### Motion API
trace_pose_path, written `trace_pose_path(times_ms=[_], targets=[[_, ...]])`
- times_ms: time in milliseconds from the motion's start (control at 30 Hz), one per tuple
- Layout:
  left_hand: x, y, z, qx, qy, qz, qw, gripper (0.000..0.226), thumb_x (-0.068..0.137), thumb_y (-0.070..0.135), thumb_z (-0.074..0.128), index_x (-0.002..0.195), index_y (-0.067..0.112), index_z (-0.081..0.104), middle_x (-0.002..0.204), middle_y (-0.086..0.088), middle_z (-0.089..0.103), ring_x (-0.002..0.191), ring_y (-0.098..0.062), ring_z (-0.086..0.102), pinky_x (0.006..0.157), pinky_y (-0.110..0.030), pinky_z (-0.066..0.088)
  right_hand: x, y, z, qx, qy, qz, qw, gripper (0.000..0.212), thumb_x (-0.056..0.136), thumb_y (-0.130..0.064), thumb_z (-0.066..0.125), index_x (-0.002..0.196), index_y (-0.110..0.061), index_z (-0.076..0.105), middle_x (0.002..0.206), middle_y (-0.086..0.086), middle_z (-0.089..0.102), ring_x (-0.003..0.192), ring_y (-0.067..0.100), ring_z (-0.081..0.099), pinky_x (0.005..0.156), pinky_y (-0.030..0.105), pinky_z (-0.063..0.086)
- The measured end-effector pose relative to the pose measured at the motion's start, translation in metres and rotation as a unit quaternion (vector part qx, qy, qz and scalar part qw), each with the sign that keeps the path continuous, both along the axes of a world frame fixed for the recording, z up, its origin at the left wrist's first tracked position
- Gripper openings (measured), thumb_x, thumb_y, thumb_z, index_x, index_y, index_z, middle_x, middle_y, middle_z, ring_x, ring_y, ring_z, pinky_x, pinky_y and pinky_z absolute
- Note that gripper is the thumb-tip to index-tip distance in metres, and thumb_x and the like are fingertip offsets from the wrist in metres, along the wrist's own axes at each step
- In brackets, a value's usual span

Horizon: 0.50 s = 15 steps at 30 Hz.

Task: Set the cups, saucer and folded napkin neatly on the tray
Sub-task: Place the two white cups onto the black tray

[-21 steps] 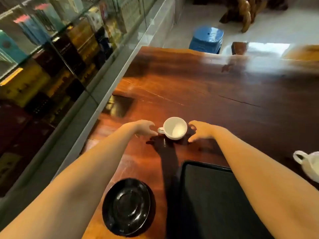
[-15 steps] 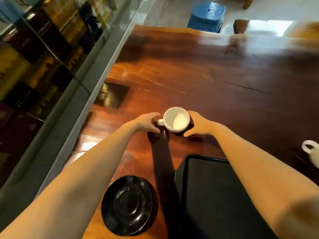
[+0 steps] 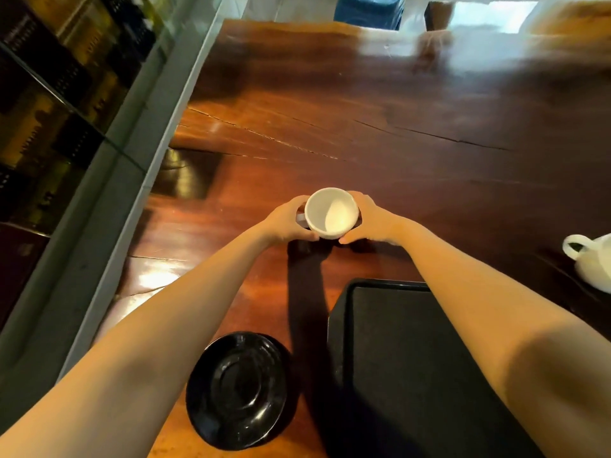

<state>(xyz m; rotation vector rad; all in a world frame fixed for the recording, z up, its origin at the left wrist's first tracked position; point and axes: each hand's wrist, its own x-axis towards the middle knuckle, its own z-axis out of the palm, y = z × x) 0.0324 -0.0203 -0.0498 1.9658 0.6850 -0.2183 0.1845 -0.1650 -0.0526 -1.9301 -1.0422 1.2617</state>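
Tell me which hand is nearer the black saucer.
Left. The left hand clasps the white cup beyond the black saucer; the right hand holds the cup's other side, farther across.

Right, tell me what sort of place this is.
Probably a café or tea shop, though I can't be sure. A long polished dark wooden table runs beside a glass display case of boxed goods, and a white ceramic cup, black glossy saucer and black rectangular serving tray suggest drinks service.
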Motion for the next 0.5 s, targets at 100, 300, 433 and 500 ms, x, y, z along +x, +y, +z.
trace_pose_path(times_ms=[100, 300, 433, 500], targets=[[0.008, -0.012, 0.009, 0.003, -0.003, 0.001, 1.0, 0.081, 0.07, 0.014, 0.08, 0.138, 0.014, 0.037, 0.141, -0.007, 0.045, 0.127, -0.024, 0.044, 0.107, -0.042, 0.037, 0.005, -0.015, 0.008, -0.006, 0.011, -0.026, 1.0, 0.086, 0.068, -0.009, 0.079, 0.133, -0.033, 0.028, 0.141, -0.002, 0.026, 0.121, 0.014, 0.031, 0.106, 0.042, 0.031], [0.041, -0.053, 0.028, 0.001, -0.024, -0.008, 1.0, 0.08, 0.069, 0.021, 0.081, 0.136, 0.017, 0.037, 0.14, -0.005, 0.046, 0.123, -0.02, 0.046, 0.102, -0.038, 0.04, 0.028, -0.065, 0.042, 0.014, 0.017, -0.066, 0.998, 0.08, 0.073, -0.008, 0.076, 0.129, -0.033, 0.026, 0.137, -0.004, 0.031, 0.113, 0.008, 0.036, 0.09, 0.022, 0.037], [0.062, -0.102, 0.036, 0.023, -0.063, 0.002, 0.998, 0.078, 0.067, 0.026, 0.082, 0.132, 0.018, 0.039, 0.135, -0.003, 0.048, 0.108, -0.011, 0.044, 0.09, -0.027, 0.038, 0.047, -0.114, 0.061, 0.006, 0.022, -0.081, 0.996, 0.08, 0.075, -0.004, 0.074, 0.133, -0.031, 0.025, 0.131, -0.006, 0.032, 0.116, 0.013, 0.037, 0.094, 0.028, 0.037], [0.07, -0.134, 0.038, 0.025, -0.085, 0.013, 0.996, 0.076, 0.067, 0.026, 0.082, 0.13, 0.018, 0.04, 0.132, -0.003, 0.05, 0.108, -0.011, 0.046, 0.087, -0.026, 0.038, 0.055, -0.143, 0.069, 0.008, 0.019, -0.083, 0.996, 0.078, 0.075, -0.002, 0.072, 0.131, -0.032, 0.026, 0.13, -0.006, 0.034, 0.117, 0.014, 0.038, 0.096, 0.03, 0.038]])
